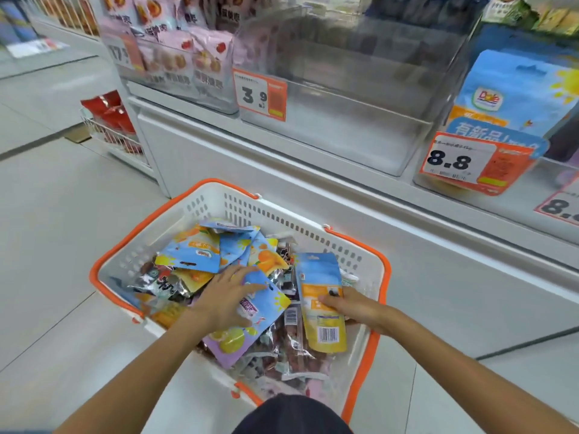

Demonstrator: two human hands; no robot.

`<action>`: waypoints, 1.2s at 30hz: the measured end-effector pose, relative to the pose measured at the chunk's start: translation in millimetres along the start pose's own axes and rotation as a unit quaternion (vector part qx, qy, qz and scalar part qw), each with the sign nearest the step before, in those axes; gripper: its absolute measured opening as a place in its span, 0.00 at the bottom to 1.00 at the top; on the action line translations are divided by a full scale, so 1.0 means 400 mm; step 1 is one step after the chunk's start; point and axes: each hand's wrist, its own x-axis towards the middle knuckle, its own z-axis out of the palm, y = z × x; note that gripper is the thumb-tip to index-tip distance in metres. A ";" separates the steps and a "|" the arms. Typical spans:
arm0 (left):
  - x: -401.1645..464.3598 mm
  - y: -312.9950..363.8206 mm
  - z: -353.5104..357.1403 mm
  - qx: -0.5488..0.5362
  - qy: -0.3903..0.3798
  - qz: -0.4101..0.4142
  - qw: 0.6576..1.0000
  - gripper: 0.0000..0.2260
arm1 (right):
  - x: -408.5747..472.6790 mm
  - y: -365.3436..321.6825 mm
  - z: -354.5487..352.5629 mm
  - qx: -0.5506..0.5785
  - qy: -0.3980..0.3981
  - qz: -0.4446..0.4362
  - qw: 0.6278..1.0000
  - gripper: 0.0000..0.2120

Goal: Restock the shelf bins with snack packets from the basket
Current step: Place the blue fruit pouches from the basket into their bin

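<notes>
The white basket (313, 236) with orange handles sits on the floor below the clear shelf bin (344, 98), heaped with snack packets. Inside the basket, the left hand (224, 297) lies flat, fingers straight, its grip open on a blue-and-purple packet (266, 308). Beside it, the right hand (354, 308) grips an upright blue-and-yellow packet (319, 277), thumb across its face.

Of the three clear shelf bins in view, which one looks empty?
The middle bin, behind the 3.9 price tag. The left bin holds pink packets and the right bin blue Dole packets.
</notes>
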 end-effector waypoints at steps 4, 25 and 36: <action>0.035 0.015 -0.015 0.081 -0.053 -0.067 0.993 0.46 | -0.001 0.014 -0.014 0.023 0.001 -0.006 1.000 0.08; -0.001 0.087 -0.053 -0.252 0.128 -0.168 0.944 0.25 | -0.122 0.015 -0.115 0.139 -0.008 -0.105 0.985 0.14; 0.030 0.329 -0.439 -0.720 0.200 -0.050 0.663 0.07 | -0.444 -0.076 -0.302 0.139 0.263 -0.252 0.921 0.12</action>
